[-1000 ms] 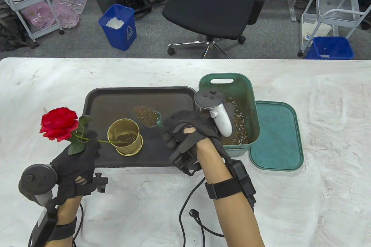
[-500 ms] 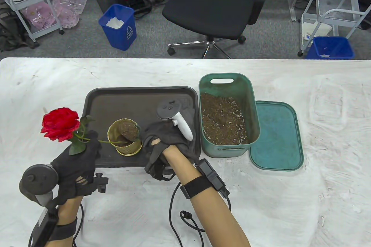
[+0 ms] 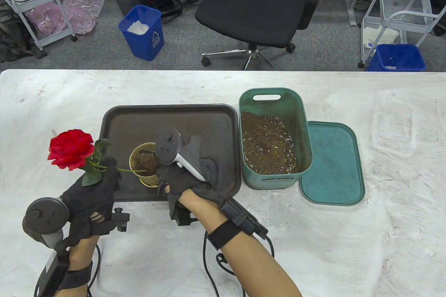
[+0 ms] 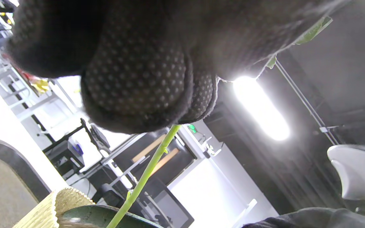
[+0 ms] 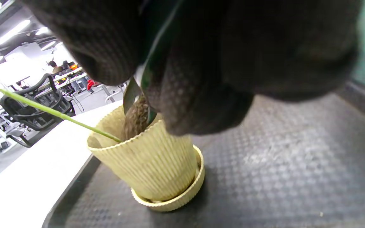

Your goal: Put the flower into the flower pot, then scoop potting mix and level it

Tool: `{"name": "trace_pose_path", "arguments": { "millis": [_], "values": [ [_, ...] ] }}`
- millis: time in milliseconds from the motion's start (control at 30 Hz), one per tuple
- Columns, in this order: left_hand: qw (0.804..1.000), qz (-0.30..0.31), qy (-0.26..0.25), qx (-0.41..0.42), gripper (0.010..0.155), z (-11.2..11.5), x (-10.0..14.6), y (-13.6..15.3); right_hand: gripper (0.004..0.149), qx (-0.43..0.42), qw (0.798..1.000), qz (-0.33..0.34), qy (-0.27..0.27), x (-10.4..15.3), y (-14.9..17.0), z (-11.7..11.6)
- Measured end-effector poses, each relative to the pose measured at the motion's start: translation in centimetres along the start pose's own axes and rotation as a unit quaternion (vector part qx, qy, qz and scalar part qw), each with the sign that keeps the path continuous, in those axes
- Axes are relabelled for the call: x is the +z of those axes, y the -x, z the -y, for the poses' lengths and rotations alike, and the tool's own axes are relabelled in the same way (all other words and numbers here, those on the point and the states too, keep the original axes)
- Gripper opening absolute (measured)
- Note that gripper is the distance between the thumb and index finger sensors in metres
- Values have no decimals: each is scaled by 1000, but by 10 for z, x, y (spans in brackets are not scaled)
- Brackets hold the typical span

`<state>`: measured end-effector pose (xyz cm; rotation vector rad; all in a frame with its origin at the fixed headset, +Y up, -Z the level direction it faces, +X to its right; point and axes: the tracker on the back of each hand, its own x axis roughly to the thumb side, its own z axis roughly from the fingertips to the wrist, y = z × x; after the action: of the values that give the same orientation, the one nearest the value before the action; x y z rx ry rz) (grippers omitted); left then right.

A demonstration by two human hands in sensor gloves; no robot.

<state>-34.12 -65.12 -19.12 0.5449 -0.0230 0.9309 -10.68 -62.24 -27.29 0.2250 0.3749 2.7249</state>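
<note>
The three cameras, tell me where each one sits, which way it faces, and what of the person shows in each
Table view: above the table, looking down at the tray and green bin; both forearms, left hand and right hand show.
Left wrist view: under the left hand, tilted up toward the ceiling lights; gloved fingers hold the flower by its stem.
Right wrist view: low beside the flower pot, facing it; gloved fingers tip the scoop.
All three share the pot and the green stem.

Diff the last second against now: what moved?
The right hand carried the loaded scoop left from beside the green bin to the yellow pot and tipped mix into it. The left hand still holds the rose; pot, tray, bin unmoved.
</note>
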Motion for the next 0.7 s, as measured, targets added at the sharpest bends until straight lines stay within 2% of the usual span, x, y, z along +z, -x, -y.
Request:
{"name": "trace_pose_path", "arguments": {
  "millis": [267,467,700],
  "values": [
    [1000,0,0,-1,42,0,0,0,55,91,994,36,49,11,-17,-1],
    [1000,2,0,-2,42,0,0,0,55,90,994,32,53,14,-17,9],
    [1000,2,1,-2,42,0,0,0,54,58,993,29,100,24,-2,43]
  ]
}}
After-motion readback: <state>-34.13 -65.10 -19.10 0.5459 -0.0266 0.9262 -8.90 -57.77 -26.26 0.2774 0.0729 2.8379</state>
